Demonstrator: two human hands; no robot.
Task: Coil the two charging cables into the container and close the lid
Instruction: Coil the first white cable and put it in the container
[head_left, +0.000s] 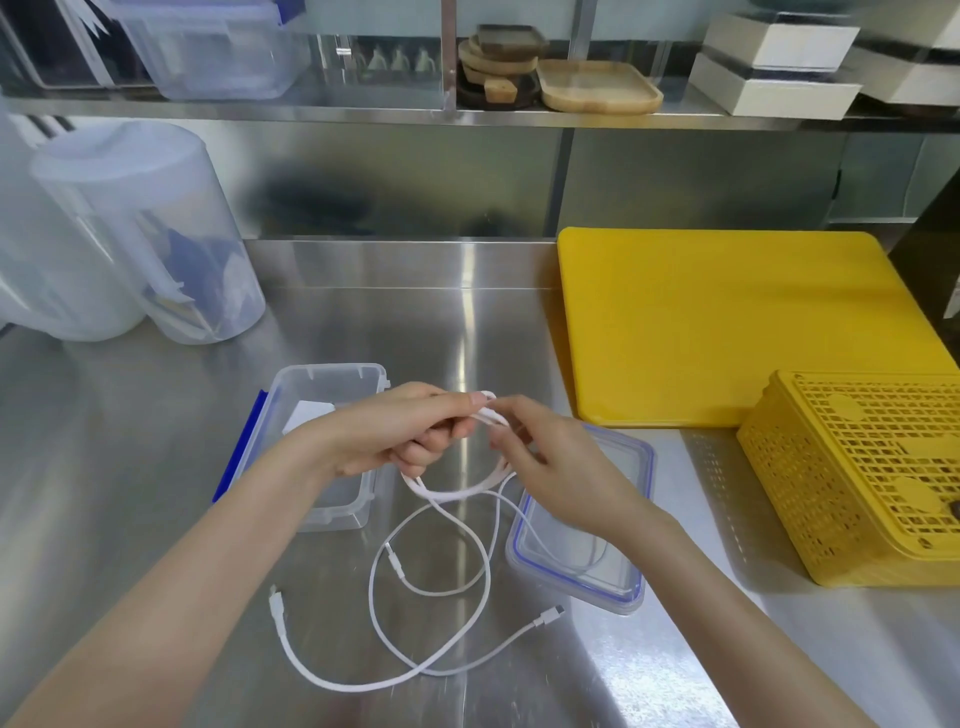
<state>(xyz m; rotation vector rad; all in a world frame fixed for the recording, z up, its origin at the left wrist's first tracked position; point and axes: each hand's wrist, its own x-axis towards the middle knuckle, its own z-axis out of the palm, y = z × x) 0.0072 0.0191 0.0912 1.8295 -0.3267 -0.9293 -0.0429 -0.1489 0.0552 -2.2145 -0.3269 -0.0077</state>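
Note:
My left hand (400, 434) grips a partly wound coil of white charging cable (457, 491) above the steel counter. My right hand (550, 470) pinches the same coil at its top, fingers curled round the strands. The loose end of that cable trails down over the counter. A second white cable (332, 670) lies in an open curve near the front edge, crossing the first. The clear container (358, 379) with a blue side clip stands open behind my left hand. Its clear lid (631, 587) with a blue seal lies flat under my right wrist.
A yellow cutting board (727, 322) lies at the back right, with an upturned yellow perforated basket (857, 478) in front of it. Tall clear plastic jugs (140, 228) stand at the back left. A shelf above holds boxes and wooden trays (597, 85).

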